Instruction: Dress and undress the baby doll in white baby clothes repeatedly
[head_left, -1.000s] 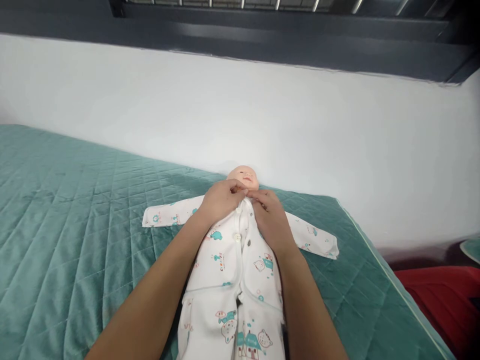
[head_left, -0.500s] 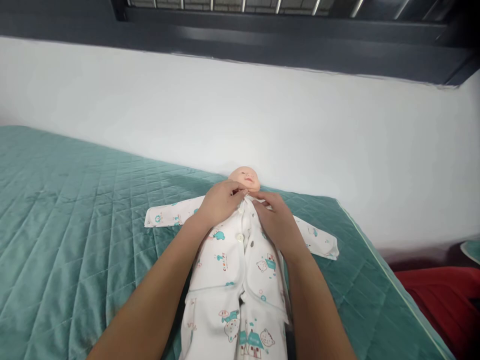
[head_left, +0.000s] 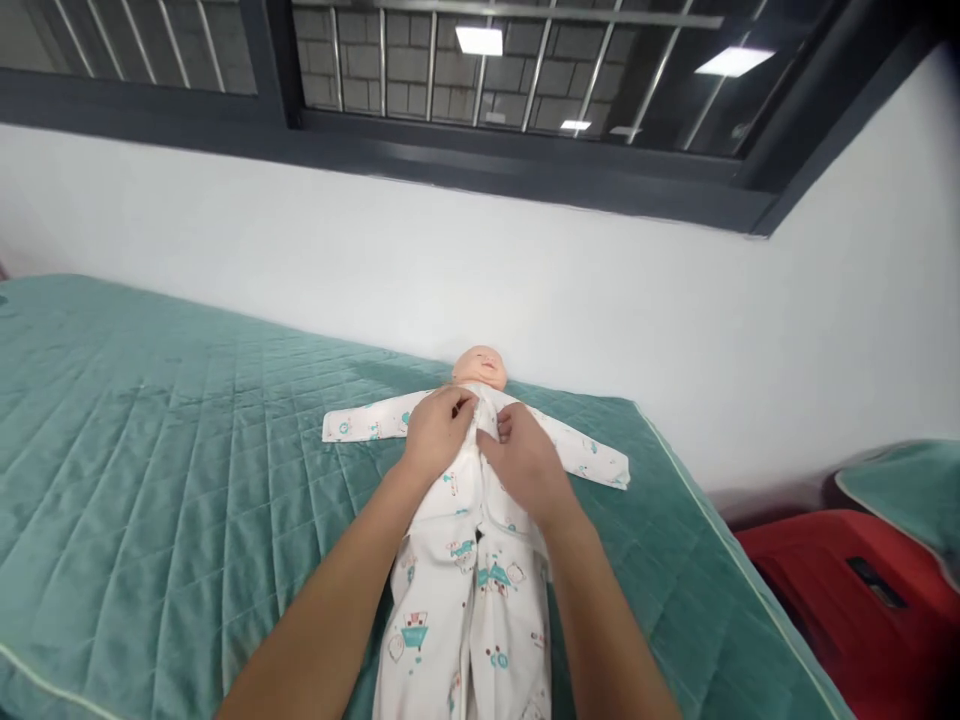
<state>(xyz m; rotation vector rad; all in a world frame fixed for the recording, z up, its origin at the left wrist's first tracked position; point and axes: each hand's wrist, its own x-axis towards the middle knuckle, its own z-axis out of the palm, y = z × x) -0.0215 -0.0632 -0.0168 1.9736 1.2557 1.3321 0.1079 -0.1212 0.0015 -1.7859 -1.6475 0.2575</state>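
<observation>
A doll lies on its back, its bare head against the wall side. It wears a white baby shirt with small animal prints, the sleeves spread out to both sides. Matching white baby pants cover its legs. On the chest, my left hand pinches the shirt's front edge just below the collar. My right hand has its fingers curled on the opposite front edge, slightly lower. Both hands cover much of the upper front, so any fastener between the fingers is hidden.
A green quilted cover lies under the doll. Behind it rises a white wall with a dark-framed, barred window. At the right, beyond the cover's edge, stand a red plastic stool and another green cloth.
Both hands have shifted from the collar by the doll's chin down to the upper chest. The view has tilted up, showing more of the window and the red stool.
</observation>
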